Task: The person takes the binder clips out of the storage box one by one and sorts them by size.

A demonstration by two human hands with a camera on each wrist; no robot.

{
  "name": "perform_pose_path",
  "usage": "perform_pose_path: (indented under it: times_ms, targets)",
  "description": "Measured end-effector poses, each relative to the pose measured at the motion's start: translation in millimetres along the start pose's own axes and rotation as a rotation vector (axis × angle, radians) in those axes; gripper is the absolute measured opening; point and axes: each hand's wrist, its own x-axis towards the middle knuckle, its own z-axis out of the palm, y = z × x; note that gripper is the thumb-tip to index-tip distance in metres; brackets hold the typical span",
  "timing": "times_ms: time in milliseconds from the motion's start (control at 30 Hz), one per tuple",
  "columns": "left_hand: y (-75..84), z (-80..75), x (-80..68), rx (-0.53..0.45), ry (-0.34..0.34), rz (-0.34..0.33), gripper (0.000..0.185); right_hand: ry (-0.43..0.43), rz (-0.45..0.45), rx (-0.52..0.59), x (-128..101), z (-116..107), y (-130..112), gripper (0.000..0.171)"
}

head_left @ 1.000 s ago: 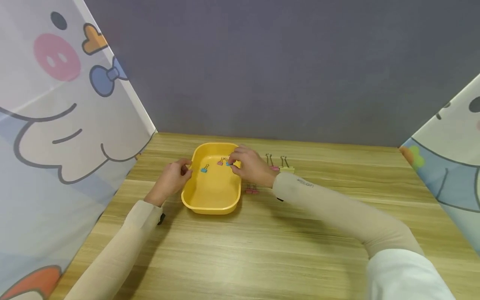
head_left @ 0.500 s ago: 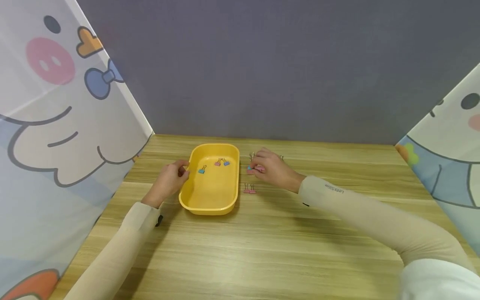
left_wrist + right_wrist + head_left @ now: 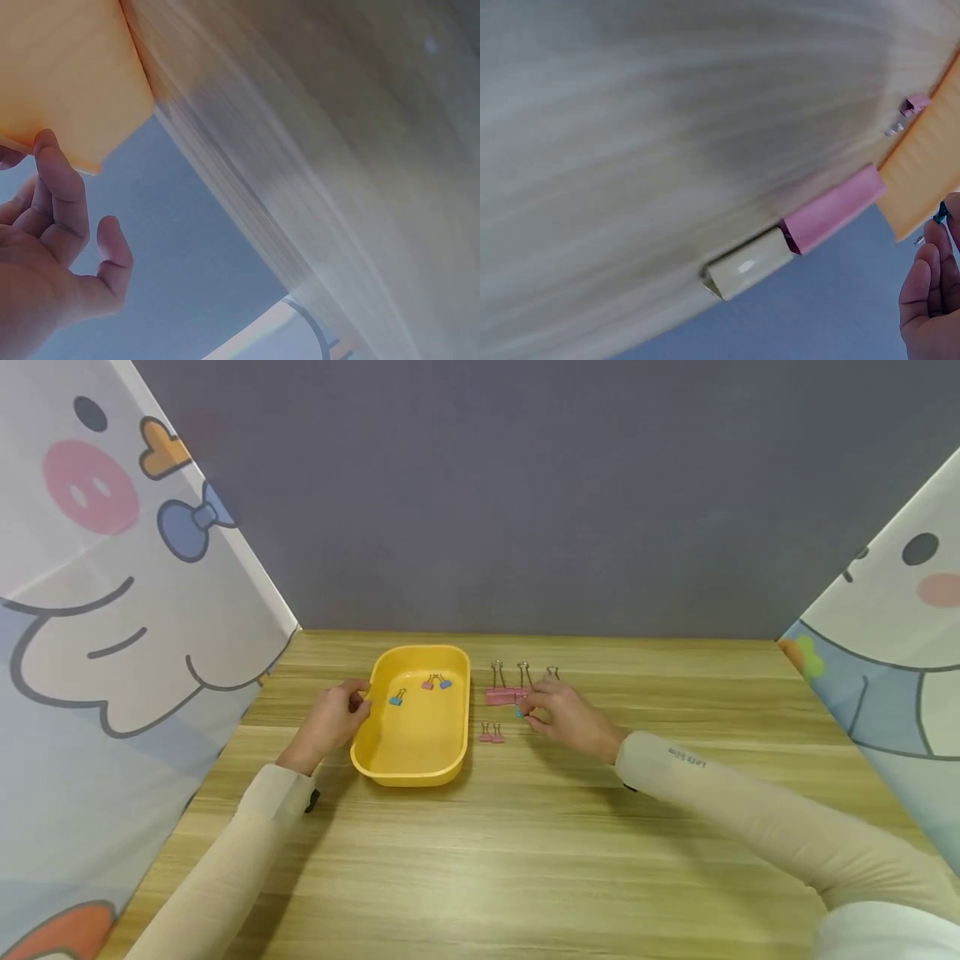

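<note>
My left hand (image 3: 330, 718) grips the left rim of a yellow tray (image 3: 408, 779); in the left wrist view, its fingertips meet the edge of the tray. Inside the tray lie a teal binder clip (image 3: 396, 700), a pink binder clip (image 3: 427, 684) and a blue binder clip (image 3: 445, 683), all small. To the right of the tray, my right hand (image 3: 570, 718) pinches another small teal binder clip (image 3: 940, 213), mostly covered by the fingers. Behind that hand stand a large pink binder clip (image 3: 501, 696) and a pale yellow one (image 3: 750, 262), hidden in the head view except for its handles.
Two small pink binder clips (image 3: 491, 737) stand on the wooden table (image 3: 480, 860), just right of the tray. A grey wall (image 3: 480, 510) rises behind the table, with cartoon-printed panels (image 3: 97, 610) at both sides.
My right hand has left the tray, where a small blue binder clip now lies free, and moved right to the large clips; it now pinches a teal clip. The left hand stays at the rim.
</note>
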Motion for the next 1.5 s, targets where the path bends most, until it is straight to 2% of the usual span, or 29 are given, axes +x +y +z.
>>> perform_pose_path:
  times_ms: [200,367,533,633,900,1167,1333,1500]
  targets:
    - [-1.2,0.4,-0.9,0.009,0.017,0.007,0.033,-0.038,0.035,0.02,-6,15,5,0.011]
    - [0.0,0.5,-0.7,0.022,0.046,0.028,0.032,-0.117,0.053,0.041,-6,27,8,0.008]
    - [0.7,1.3,-0.7,0.019,0.04,0.033,0.032,-0.206,0.078,0.075,-6,34,11,0.008]
    - [0.1,1.6,-0.6,0.017,0.037,0.031,0.032,-0.229,0.08,0.092,-7,36,12,0.009]
    - [-3.0,1.2,-0.9,0.018,0.043,0.03,0.032,-0.252,0.081,0.125,-4,36,12,0.01]
    - [0.6,0.8,-1.5,0.029,0.046,0.034,0.033,-0.271,0.083,0.084,-1,34,9,0.008]
    - [2.4,-0.2,-1.1,0.019,0.034,0.03,0.033,-0.227,0.047,0.094,3,29,9,0.006]
    - [2.6,-1.0,-0.3,0.017,0.025,0.024,0.033,-0.171,-0.008,0.059,9,25,8,0.006]
